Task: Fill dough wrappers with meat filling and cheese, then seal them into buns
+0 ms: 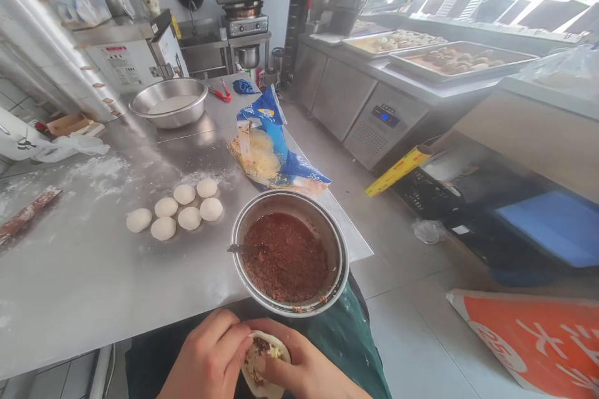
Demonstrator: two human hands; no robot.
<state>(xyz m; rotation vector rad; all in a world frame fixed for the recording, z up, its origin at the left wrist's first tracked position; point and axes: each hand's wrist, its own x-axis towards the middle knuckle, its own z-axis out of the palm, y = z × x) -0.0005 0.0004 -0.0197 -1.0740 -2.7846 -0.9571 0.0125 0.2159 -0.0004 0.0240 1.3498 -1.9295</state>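
Low in the view, both hands hold a round dough wrapper (255, 374) with dark filling and pale yellow bits inside. My left hand (210, 352) pinches its left edge between thumb and fingers. My right hand (304, 361) curls round the far and right side, its thumb pressed into the filling. Just beyond the hands stands a metal pot (344, 262) of dark reddish-brown filling (290, 262), near the table's corner. A spoon handle (241, 249) rests over the pot's left rim. Left of the pot, several round dough pieces (189, 218) lie grouped on the steel table (93, 293).
Behind the pot lies an open blue bag (276, 149) of pale yellow shreds. Farther back are a steel basin (168, 106) and red-handled scissors (222, 93). A rolling pin (28, 215) lies at the left. Trays of dough pieces (463, 59) sit on the right counter.
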